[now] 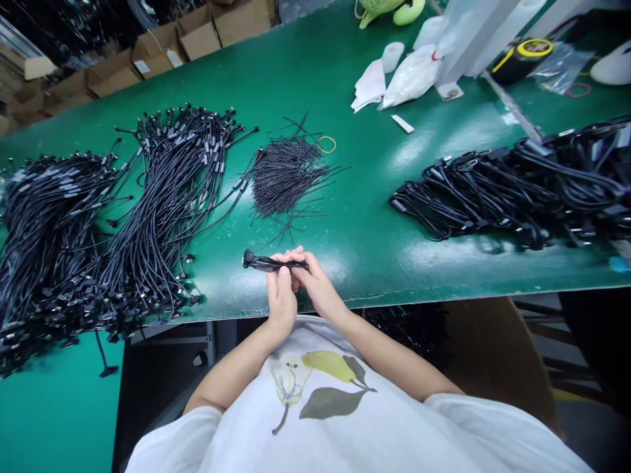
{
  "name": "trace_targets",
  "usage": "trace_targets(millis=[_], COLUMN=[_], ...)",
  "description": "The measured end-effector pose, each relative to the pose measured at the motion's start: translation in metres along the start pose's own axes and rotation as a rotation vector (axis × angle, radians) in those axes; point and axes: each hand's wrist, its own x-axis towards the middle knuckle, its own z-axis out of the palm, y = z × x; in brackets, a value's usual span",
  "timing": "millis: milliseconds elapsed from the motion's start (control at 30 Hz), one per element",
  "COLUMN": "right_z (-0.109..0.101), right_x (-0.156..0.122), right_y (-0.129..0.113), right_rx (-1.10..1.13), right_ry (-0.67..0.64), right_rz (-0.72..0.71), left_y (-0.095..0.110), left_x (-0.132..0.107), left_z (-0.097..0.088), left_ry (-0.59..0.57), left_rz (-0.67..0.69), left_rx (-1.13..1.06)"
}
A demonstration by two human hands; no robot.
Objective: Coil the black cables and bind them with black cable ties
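Between my hands, over the front edge of the green table, is a folded black cable (266, 263) with its connector end pointing left. My left hand (282, 295) is closed around its middle, thumb on top. The fingers of my right hand (314, 279) pinch the looped right part. Whether a tie is around the cable cannot be made out. Just beyond my hands lies a pile of thin black twist ties (283, 174), loosely fanned out. A long bundle of unfolded black cables (162, 190) with grey sleeves lies to the left.
Another cable heap (49, 217) hangs over the left table edge. Folded cables (493, 184) are piled at the right. A yellow rubber band (326, 144), a white bag (411, 80) and a tape measure (522, 59) lie farther back. Cardboard boxes (158, 49) line the far edge.
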Motion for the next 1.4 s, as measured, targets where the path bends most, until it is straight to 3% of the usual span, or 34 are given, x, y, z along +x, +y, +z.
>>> trace_targets(millis=[133,367,567,667,767,833,900,1000,1100,1200,1267,1400], right_z=[0.003,0.012,0.01,0.003,-0.014,-0.025,-0.031,-0.027,-0.02,-0.02,-0.022,-0.024], right_x=[0.005,0.01,0.012,0.014,0.012,0.007,0.001,-0.001,0.007,0.015,0.017,0.016], right_y=[-0.008,-0.022,-0.028,-0.031,-0.039,-0.048,-0.057,-0.068,-0.07,-0.064,-0.061,-0.057], right_rx=[0.16,0.002,-0.079,-0.043,-0.321,-0.582,-0.692,-0.656,-0.679,-0.674,-0.64,-0.509], right_ry=[0.026,-0.028,-0.211,-0.314,-0.399,-0.329,-0.189,-0.079,-0.11,-0.125,-0.091,0.025], right_rz=[0.08,-0.083,0.086,0.169,0.057,-0.146,-0.335,-0.497,-0.542,-0.541,-0.571,-0.514], left_y=[0.003,0.019,0.029,0.035,0.04,0.041,0.038,0.033,0.03,0.033,0.035,0.034], left_x=[0.008,0.028,0.033,0.034,0.036,0.037,0.037,0.032,0.025,0.02,0.018,0.009], left_z=[0.0,-0.003,0.009,0.014,0.011,0.005,-0.002,-0.008,-0.01,-0.014,-0.016,-0.012], left_ry=[0.021,0.075,0.202,0.187,0.131,0.087,0.007,-0.221,-0.493,-0.692,-0.751,-0.662], left_rz=[0.084,0.249,0.168,0.126,0.088,0.046,-0.002,-0.028,-0.098,-0.318,-0.466,-0.751], left_rx=[-0.029,-0.045,-0.167,-0.222,-0.199,-0.117,0.073,0.463,0.627,0.493,0.316,-0.017])
